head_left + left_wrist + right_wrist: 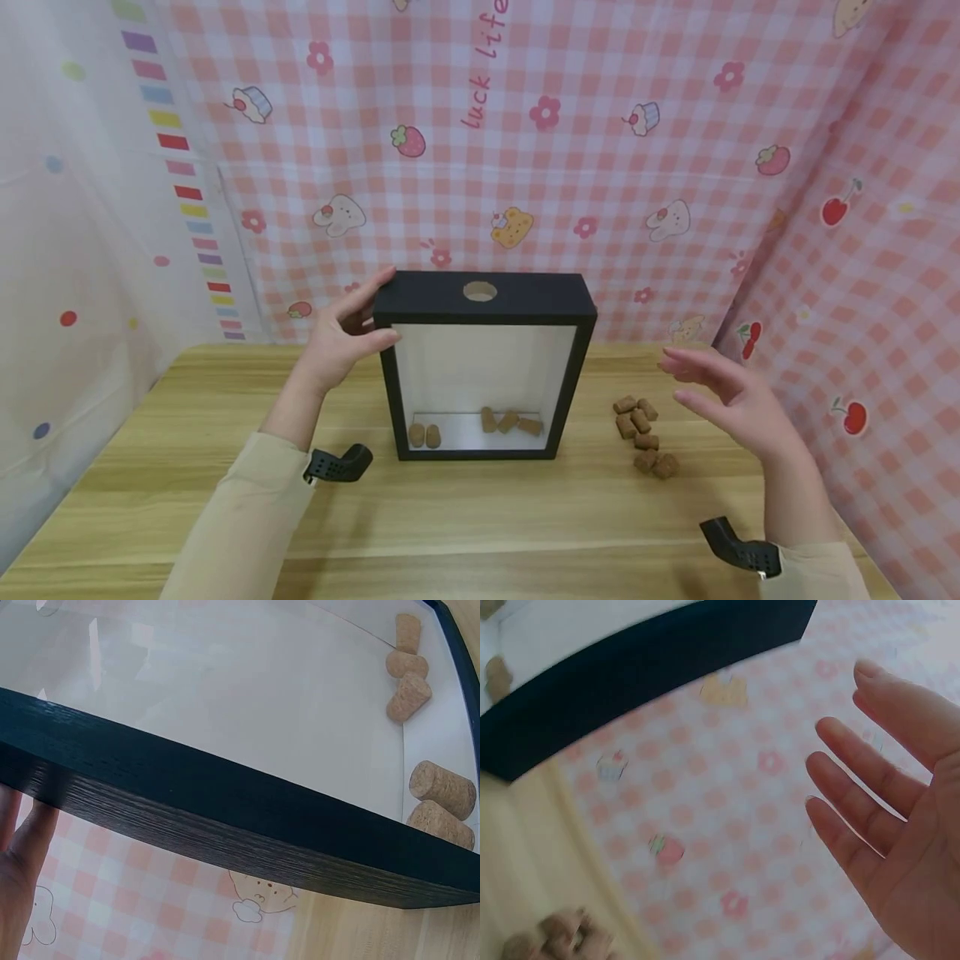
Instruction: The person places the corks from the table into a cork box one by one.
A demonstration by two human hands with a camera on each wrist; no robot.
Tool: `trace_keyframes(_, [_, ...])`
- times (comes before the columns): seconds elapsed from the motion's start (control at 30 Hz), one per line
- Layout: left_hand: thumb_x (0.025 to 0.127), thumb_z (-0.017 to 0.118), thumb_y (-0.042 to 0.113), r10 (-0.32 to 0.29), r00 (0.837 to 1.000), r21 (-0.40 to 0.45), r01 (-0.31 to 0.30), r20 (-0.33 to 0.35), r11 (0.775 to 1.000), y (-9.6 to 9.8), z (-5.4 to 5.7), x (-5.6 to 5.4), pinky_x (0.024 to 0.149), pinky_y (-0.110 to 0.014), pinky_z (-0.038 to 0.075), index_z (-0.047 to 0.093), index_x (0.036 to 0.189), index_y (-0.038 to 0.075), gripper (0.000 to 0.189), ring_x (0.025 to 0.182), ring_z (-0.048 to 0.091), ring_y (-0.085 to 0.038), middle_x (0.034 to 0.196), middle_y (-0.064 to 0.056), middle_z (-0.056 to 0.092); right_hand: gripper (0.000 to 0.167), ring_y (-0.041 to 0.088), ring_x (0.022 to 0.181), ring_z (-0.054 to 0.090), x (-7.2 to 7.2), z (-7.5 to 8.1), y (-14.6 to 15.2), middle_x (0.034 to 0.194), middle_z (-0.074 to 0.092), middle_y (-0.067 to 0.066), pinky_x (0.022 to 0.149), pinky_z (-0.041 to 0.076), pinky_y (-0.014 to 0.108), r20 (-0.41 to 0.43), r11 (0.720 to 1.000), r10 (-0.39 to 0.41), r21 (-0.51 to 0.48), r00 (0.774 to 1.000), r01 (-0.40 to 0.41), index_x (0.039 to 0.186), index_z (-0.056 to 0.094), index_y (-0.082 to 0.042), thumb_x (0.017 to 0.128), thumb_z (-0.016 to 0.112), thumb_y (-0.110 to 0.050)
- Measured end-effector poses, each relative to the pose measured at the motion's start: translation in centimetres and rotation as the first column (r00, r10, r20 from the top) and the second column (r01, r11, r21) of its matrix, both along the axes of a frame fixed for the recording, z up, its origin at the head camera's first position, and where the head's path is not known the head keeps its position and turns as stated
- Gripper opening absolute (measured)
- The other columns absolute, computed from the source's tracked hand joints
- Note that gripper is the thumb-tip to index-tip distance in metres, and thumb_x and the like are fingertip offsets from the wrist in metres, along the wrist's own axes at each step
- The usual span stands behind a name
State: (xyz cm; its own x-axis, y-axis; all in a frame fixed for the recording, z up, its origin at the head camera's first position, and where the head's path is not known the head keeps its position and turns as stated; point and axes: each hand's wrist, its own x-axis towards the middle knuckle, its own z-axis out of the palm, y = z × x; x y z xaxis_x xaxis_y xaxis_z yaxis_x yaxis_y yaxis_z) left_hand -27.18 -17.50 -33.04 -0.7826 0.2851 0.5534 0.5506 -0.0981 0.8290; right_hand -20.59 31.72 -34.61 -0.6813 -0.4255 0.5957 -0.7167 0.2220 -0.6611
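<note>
A black shadow box frame [483,318] with a clear front and a round hole [480,291] in its top stands upright on the table. My left hand [337,337] grips its upper left corner, thumb on the front edge; the left wrist view shows fingertips [37,825] at the frame's side. Inside lie wine corks: two at the bottom left [432,436] and three at the bottom right [508,421]. To the right of the frame, my right hand [738,408] hovers with loosely bent fingers and holds nothing. Close to it, several loose corks [641,420] lie on the table.
The wooden table [465,517] ends at a pink checked curtain [480,183] behind the frame. Another checked cloth [862,275] hangs at the right, and a white dotted one [67,250] at the left. Black camera mounts [341,463] sit on both wrists.
</note>
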Motion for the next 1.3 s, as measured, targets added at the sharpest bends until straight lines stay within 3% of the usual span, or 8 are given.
trace_keyframes(0.27, [0.086,0.067,-0.01,0.003,1.0,-0.001,-0.003,-0.001,1.0,-0.1,-0.1,0.0,0.093,-0.024,0.046,0.048,0.149,0.017,0.071,0.13,0.05,-0.013,0.151,0.001,0.047,0.051,0.008,0.119,0.056,0.7,-4.1,2.5,0.134,0.061,-0.002,0.094,0.044,0.02,0.176,0.998,-0.028,0.06,0.984,0.018,0.14,0.048,0.01,0.09,0.056,0.019])
trace_keyframes(0.4, [0.086,0.067,-0.01,0.007,1.0,-0.003,-0.007,0.0,1.0,0.0,-0.1,0.0,0.094,-0.025,0.045,0.048,0.149,0.017,0.071,0.13,0.049,-0.013,0.151,0.001,0.046,0.05,0.007,0.122,0.054,0.9,-6.2,3.7,0.14,0.056,-0.004,0.095,0.045,0.022,0.281,0.996,-0.005,0.082,0.96,-0.019,0.141,0.045,0.01,0.093,0.057,0.014])
trace_keyframes(0.63, [0.086,0.067,-0.01,0.009,1.0,-0.002,-0.009,0.002,1.0,0.0,-0.1,0.0,0.094,-0.024,0.045,0.049,0.149,0.017,0.071,0.13,0.05,-0.013,0.151,0.001,0.046,0.049,0.008,0.118,0.056,1.1,-9.6,5.1,0.136,0.056,-0.007,0.09,0.049,0.024,0.416,0.993,-0.065,0.121,0.907,0.016,0.139,0.048,0.01,0.093,0.063,0.004])
trace_keyframes(0.8, [0.085,0.066,-0.011,0.008,1.0,0.0,-0.008,0.0,1.0,0.0,-0.1,0.0,0.093,-0.025,0.046,0.048,0.149,0.016,0.071,0.129,0.051,-0.013,0.151,0.0,0.047,0.045,0.005,0.113,0.059,0.9,-11.4,5.6,0.131,0.06,0.0,0.088,0.048,0.02,0.398,0.986,-0.102,0.164,0.911,0.039,0.135,0.053,0.01,0.093,0.066,0.0])
trace_keyframes(1.07, [0.084,0.067,-0.012,0.009,1.0,0.003,-0.009,-0.003,1.0,0.0,-0.1,0.0,0.093,-0.025,0.046,0.048,0.149,0.016,0.072,0.129,0.051,-0.013,0.149,0.0,0.048,0.038,0.007,0.106,0.061,0.6,-12.9,5.7,0.123,0.064,0.009,0.086,0.047,0.018,0.336,0.995,-0.031,0.097,0.941,-0.001,0.124,0.056,0.017,0.087,0.065,0.012])
trace_keyframes(1.3, [0.084,0.067,-0.013,0.005,1.0,0.002,-0.005,-0.013,1.0,0.0,-0.2,-0.2,0.091,-0.024,0.047,0.048,0.149,0.016,0.073,0.129,0.051,-0.013,0.15,0.001,0.047,0.037,0.006,0.1,0.061,0.7,-13.2,5.6,0.119,0.064,0.006,0.082,0.048,0.018,0.371,0.99,-0.115,0.124,0.922,0.074,0.123,0.061,0.012,0.087,0.069,0.006])
